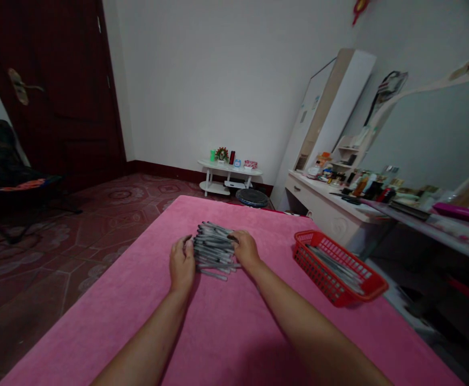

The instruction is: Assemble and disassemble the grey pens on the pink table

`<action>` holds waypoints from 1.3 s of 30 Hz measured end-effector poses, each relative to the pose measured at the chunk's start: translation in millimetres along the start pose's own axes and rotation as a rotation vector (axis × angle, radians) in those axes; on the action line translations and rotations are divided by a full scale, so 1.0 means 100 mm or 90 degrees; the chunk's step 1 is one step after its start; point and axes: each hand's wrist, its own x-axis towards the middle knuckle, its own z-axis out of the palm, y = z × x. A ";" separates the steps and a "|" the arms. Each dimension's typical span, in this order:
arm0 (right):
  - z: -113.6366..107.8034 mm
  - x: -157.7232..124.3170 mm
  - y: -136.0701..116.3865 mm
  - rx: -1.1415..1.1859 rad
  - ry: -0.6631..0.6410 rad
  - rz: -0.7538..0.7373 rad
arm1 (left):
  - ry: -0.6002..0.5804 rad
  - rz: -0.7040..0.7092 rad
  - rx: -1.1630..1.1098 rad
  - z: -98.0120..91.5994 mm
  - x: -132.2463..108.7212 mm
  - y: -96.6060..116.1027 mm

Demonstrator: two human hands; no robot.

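Note:
A thick pile of grey, dark-tipped pens lies on the pink cloth, roughly side by side, and one pen sticks out at the near side. My left hand presses on the left ends of the pile, its fingers curved and the thumb along the pens. Against the right ends, my right hand has its fingers bent over the pens. Between them the two hands hold the pile. To the right stands a red plastic basket with more such pens lying lengthwise in it.
The pink cloth covers the table. Close to its right side stands a white dressing table crowded with bottles. Beyond the far edge are a dark round stool and a low white stand. A folding chair is at the left.

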 end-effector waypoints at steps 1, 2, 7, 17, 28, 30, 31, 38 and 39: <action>-0.01 -0.03 -0.01 -0.001 0.015 0.021 | -0.007 0.048 0.019 -0.01 -0.01 0.05; -0.02 -0.06 -0.02 -0.002 0.029 0.042 | -0.011 0.092 0.033 -0.03 -0.03 0.11; -0.12 -0.29 -0.05 0.064 0.101 0.141 | -0.311 0.195 0.076 -0.12 -0.17 0.27; -0.20 -1.06 0.04 0.549 0.117 0.239 | -0.574 0.322 0.137 -0.06 -0.25 0.25; -0.49 -1.18 0.25 0.814 0.215 0.370 | -0.558 0.359 0.121 0.00 -0.32 0.31; -0.41 -1.25 0.11 0.914 0.109 0.424 | -0.561 0.366 0.119 0.02 -0.34 0.33; -0.36 -1.29 0.02 0.957 0.053 0.452 | -0.561 0.366 0.117 0.03 -0.35 0.33; -0.11 -1.31 -0.09 0.972 0.059 0.476 | -0.598 0.310 0.069 0.00 -0.34 0.27; -0.12 -1.29 -0.02 0.942 0.096 0.472 | -0.605 0.301 0.063 0.01 -0.33 0.25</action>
